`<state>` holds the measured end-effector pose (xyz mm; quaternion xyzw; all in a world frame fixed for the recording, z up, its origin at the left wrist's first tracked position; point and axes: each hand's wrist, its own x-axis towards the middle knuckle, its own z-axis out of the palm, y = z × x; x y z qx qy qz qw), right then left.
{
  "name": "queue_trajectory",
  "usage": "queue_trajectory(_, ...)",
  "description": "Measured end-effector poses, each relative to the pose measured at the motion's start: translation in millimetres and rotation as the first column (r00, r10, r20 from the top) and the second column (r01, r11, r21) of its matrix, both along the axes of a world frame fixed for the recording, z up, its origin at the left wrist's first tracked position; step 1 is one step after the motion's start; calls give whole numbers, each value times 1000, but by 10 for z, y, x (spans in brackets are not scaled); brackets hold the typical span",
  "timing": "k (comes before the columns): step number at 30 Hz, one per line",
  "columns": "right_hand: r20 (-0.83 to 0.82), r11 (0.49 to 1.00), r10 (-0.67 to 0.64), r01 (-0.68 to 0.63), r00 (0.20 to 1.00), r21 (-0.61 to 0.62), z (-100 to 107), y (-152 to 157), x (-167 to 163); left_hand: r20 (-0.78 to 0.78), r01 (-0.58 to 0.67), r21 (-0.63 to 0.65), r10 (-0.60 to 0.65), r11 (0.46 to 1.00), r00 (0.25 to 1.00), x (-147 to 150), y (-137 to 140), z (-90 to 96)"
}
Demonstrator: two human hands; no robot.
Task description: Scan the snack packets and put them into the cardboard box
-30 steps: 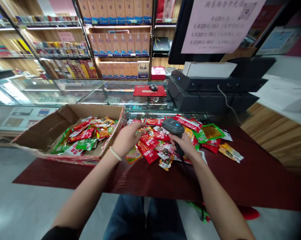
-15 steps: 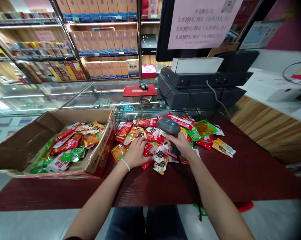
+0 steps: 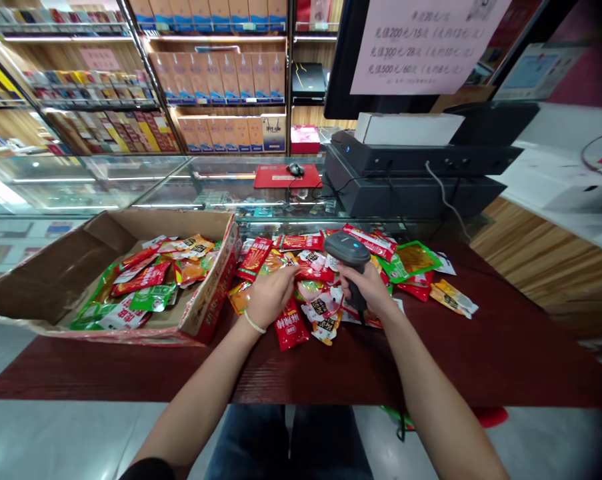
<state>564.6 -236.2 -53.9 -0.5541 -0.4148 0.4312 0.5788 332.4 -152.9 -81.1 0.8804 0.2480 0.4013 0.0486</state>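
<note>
In my right hand [image 3: 368,287] is a dark grey handheld barcode scanner [image 3: 347,248], its head tilted over a heap of snack packets and its cable hanging down past the table edge. My left hand [image 3: 269,295], with a pale band at the wrist, is closed low over the left part of the heap. Its fingertips are pressed together beside a red packet [image 3: 315,267]; what they hold, if anything, is hidden. Just below that hand lies another red packet [image 3: 291,328]. White and orange packets [image 3: 325,327] lie to its right.
An open cardboard box [image 3: 208,300] with several packets stands on the left of the dark red table [image 3: 461,360]. A green packet [image 3: 411,260] and a yellow one [image 3: 453,298] lie right. Behind are a mouse [image 3: 295,169], a cash drawer [image 3: 411,193] and a monitor [image 3: 338,73].
My left hand has drawn its spread fingers together and shifted slightly off the packets, uncovering the red packet below it. My right hand keeps the scanner over the heap. The view has shifted a little.
</note>
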Motion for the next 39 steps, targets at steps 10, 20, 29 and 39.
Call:
queue_trajectory(10, -19, 1000, -10, 10, 1000, 25, 49, -9, -13, 453, -121, -436, 334, 892, 827, 3, 160, -56)
queue_trajectory(20, -57, 999, -39, 39, 998, 1, 42, -10, 7, 477, 326, -724, 101, 609, 873, 194, 86, -115)
queue_trajectory(29, -49, 999, -50, 50, 998, 8, 53, -18, 13, 530, 406, -792, 184, 455, 828, 270, 80, -172)
queue_trajectory(39, 154, 1000, -16, 20, 988, -23, 175, -61, -155, 744, 610, -645, 563, 461, 361, 219, 187, -50)
